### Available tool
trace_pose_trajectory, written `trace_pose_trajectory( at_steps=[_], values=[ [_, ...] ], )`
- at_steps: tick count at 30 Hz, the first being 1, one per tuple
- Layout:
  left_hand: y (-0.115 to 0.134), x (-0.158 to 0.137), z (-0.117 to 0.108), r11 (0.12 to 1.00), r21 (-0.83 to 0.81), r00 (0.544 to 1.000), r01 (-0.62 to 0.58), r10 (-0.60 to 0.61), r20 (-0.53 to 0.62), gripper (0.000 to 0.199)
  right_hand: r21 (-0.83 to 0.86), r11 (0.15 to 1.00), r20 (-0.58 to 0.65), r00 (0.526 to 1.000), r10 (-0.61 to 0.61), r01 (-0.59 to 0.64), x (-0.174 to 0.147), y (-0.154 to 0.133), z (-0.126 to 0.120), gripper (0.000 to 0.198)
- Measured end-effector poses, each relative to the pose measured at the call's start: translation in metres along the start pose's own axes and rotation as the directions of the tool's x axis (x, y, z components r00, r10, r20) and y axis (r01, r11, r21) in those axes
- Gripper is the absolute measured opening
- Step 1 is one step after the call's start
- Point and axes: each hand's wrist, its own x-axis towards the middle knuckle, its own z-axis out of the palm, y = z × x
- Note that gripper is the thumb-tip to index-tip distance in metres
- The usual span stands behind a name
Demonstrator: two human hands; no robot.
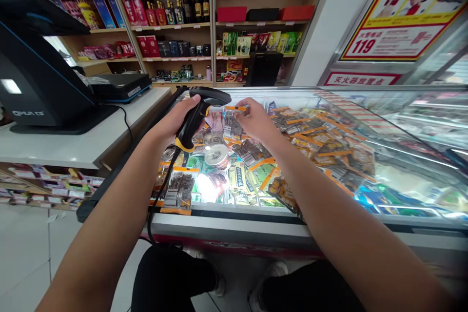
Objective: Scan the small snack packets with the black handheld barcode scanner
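My left hand is wrapped round the handle of a black and yellow barcode scanner, whose head points right over the freezer's glass top. From the handle a black cord runs down past the freezer edge. Just right of the scanner, my right hand pinches a small clear snack packet with an orange top edge and a printed label. Many similar orange-edged packets lie heaped on the glass to the right. Another packet lies at the near left, below the scanner.
A glass-topped chest freezer stands in front of me, with tubs and bags visible beneath the glass. On the left counter are a black checkout terminal and a scale. Stocked shelves line the back wall.
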Motion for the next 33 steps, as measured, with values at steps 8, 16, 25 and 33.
trace_pose_trajectory(
  at_steps=[8,16,25,33],
  values=[
    [-0.005,0.000,0.001,0.998,0.047,0.995,-0.041,0.037,0.091,0.060,0.071,0.995,-0.046,0.996,0.076,-0.072,0.013,0.013,-0.011,0.019],
    [-0.004,-0.003,0.000,0.997,0.065,0.994,-0.052,0.045,0.095,0.060,-0.014,0.997,-0.024,0.997,0.075,-0.075,0.008,0.006,-0.015,0.022],
    [0.005,0.002,-0.007,0.997,-0.022,0.994,-0.073,0.071,-0.086,0.064,-0.544,0.839,-0.188,0.972,-0.140,0.015,-0.002,0.006,-0.011,0.055],
    [0.004,0.008,-0.019,0.989,-0.058,0.974,-0.135,0.122,-0.192,0.066,-0.168,0.915,0.690,0.707,-0.157,0.368,-0.077,-0.056,0.057,0.079]
  ],
)
